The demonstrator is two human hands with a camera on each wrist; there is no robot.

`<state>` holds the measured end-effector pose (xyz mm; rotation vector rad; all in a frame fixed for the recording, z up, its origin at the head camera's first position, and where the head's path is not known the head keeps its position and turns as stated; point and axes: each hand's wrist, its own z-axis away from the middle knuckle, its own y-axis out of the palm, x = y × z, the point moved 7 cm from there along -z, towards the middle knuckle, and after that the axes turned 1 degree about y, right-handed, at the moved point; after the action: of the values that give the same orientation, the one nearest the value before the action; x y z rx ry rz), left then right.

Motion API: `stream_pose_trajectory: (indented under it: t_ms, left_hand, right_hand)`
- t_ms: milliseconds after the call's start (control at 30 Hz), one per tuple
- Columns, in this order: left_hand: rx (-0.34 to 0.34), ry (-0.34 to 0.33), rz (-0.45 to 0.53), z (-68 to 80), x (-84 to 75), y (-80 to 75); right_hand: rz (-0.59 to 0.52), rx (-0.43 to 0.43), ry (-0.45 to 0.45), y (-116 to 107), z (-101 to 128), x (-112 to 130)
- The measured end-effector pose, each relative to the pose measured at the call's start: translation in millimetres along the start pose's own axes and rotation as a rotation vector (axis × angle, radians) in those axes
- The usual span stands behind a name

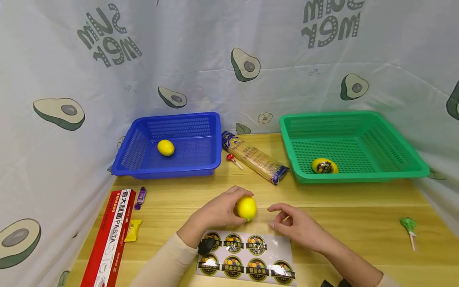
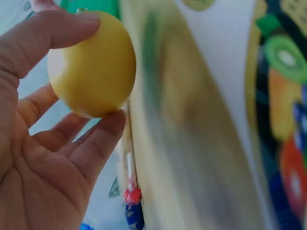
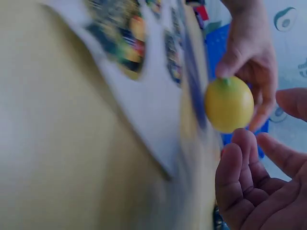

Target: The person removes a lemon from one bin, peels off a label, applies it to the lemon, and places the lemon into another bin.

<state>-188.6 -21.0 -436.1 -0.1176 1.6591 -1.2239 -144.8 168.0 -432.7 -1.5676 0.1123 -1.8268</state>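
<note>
My left hand (image 1: 223,209) grips a yellow lemon (image 1: 246,208) between thumb and fingers, over the middle of the table. In the left wrist view the thumb lies across the lemon (image 2: 93,67) near its stem end and the fingertips support the opposite side. Just right of it, my right hand (image 1: 299,227) hovers with loosely bent fingers and nothing between them. A white sheet of round fruit stickers (image 1: 247,259) lies below both hands, with a bare patch at its upper right.
Back left, a blue basket (image 1: 166,172) contains a lemon (image 1: 166,148); back right, a green basket (image 1: 362,175) contains a stickered lemon (image 1: 324,166). Between them lie a pasta pack (image 1: 256,157) and a red lollipop (image 1: 231,158). A pasta box (image 1: 109,239), candies (image 1: 133,230) and green lollipop (image 1: 408,225) flank the sides.
</note>
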Motion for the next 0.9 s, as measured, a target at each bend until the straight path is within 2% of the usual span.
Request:
stream_pose_trajectory:
  t_ms: [133,300,500,733,900]
  left_hand:
    - [0.028,0.007,-0.051,-8.2,-2.0,4.8]
    - [0.069,-0.002,-0.041,-12.2,-4.2,6.8]
    - [0.081,-0.003,-0.037,-12.7,-5.6,8.9]
    - [0.082,0.015,-0.012,-12.1,-6.8,7.9]
    - [0.081,0.037,-0.008,-12.8,-6.5,7.5]
  right_hand:
    - [0.002,0.067,-0.029,18,13,-9]
    - [-0.017,0.114,-0.067,32,18,-9]
    - [0.027,0.179,-0.088,40,18,-8]
    - [0.080,0.187,-0.134,42,14,-7]
    - [0.087,0.186,-0.124,42,13,-7]
